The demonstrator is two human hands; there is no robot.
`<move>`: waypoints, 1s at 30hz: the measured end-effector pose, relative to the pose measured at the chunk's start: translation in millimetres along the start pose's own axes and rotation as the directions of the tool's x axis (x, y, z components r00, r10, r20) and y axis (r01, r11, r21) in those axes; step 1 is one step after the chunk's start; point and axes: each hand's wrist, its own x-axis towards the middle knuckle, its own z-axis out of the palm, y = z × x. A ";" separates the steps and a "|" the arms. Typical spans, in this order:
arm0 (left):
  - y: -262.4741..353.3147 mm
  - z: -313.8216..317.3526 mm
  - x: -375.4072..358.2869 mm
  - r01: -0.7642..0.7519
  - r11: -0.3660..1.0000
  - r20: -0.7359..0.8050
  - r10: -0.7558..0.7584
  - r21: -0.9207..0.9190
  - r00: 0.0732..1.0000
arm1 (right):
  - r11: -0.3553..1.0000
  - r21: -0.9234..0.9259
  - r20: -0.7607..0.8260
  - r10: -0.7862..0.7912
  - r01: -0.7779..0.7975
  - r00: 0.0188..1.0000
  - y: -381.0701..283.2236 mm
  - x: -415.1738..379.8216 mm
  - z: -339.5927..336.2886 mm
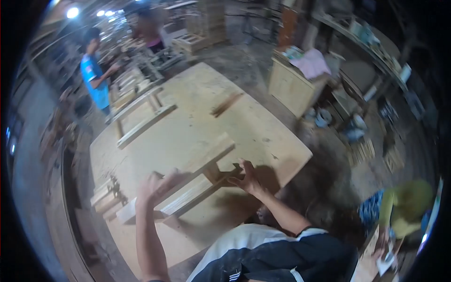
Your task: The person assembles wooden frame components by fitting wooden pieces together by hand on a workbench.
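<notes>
A pale wooden frame [209, 157], with two long rails joined by a short crosspiece [213, 173], lies on the worktable right in front of me. My left hand [157, 188] is over its upper rail, toward the left end; motion smears the fingers, and I cannot tell whether they grip the wood. Close by the crosspiece end is my right hand [248, 181], its thumb and fingers spread and nothing held. The nearer rail [188, 196] runs between the two hands.
The worktable [188, 113] also carries a second wooden frame [145, 117], a brown strip [227, 104] and wood pieces [109, 195] at the left edge. A person in blue [95, 75] stands beyond; another in yellow-green [406, 209] bends at lower right. A cabinet [296, 82] stands right.
</notes>
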 end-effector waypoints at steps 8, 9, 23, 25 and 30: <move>-9.3 29.5 -15.8 -0.585 0.808 -0.241 0.557 -0.063 0.795 | 0.917 -0.386 -0.185 0.026 -0.097 0.982 51.7 -26.0 -20.0; -3.1 29.5 -26.4 -0.571 0.821 -0.164 0.566 0.021 0.808 | 0.917 -0.393 -0.205 -0.019 -0.065 0.979 54.6 -30.9 -29.0; 301.7 -39.8 48.3 -0.805 0.543 0.228 0.774 0.241 0.590 | 0.649 -0.605 -0.298 0.352 -0.461 0.887 137.0 42.6 -292.9; 347.9 -51.9 82.1 -0.876 0.400 0.232 0.856 0.269 0.462 | 0.600 -0.681 -0.416 0.153 -0.419 0.897 195.2 44.7 -311.5; 330.1 -72.4 136.6 -0.852 0.346 0.080 0.910 0.394 0.406 | 0.653 -0.700 -0.302 0.094 -0.288 0.949 163.3 69.2 -331.6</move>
